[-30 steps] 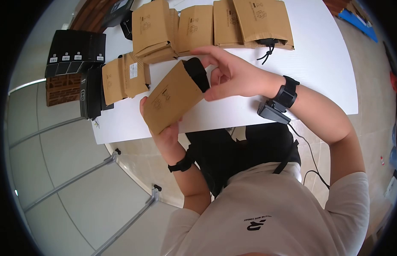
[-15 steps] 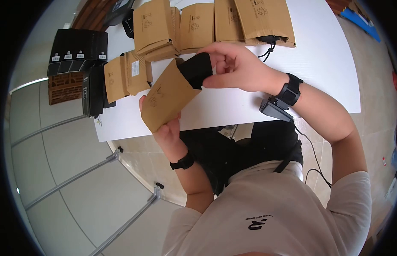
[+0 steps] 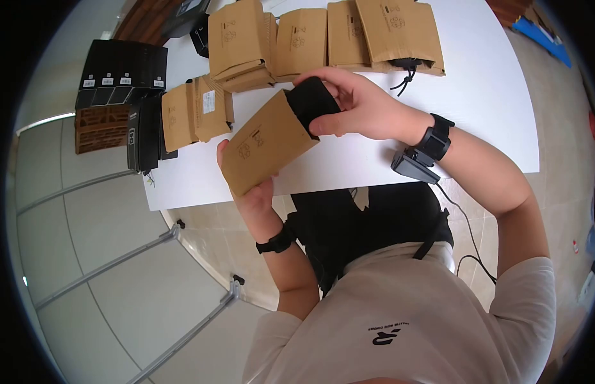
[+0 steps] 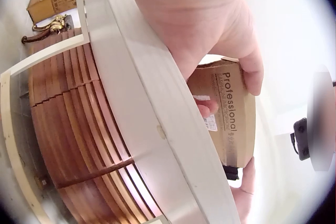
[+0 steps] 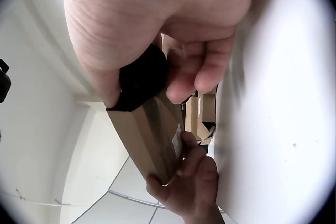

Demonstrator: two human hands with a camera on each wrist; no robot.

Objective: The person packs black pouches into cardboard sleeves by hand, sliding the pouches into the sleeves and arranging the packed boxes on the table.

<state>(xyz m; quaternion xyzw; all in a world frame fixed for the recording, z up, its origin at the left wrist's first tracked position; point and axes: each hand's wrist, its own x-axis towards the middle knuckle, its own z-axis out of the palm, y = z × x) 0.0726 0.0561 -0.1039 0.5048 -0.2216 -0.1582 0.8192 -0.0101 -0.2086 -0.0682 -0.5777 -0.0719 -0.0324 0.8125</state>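
Note:
My left hand holds a brown cardboard box from below, its fingers round the closed end. The box is tilted, its open end up and to the right, above the table's front edge. Out of that end sticks a matte black pouch, its lower part hidden inside. My right hand pinches the pouch between thumb and fingers. In the left wrist view the box shows the printed word "Professional". The right wrist view has the black pouch under my right palm, at the box's mouth.
Several brown boxes line the back of the white table; a black cord hangs from one. Two more brown boxes lie at the left, beside black boxes. A wrist camera hangs under my right wrist.
The black pouch has come further out of the box, drawn by my right hand up and to the right. The box tipped, then turned back and shifted slightly right.

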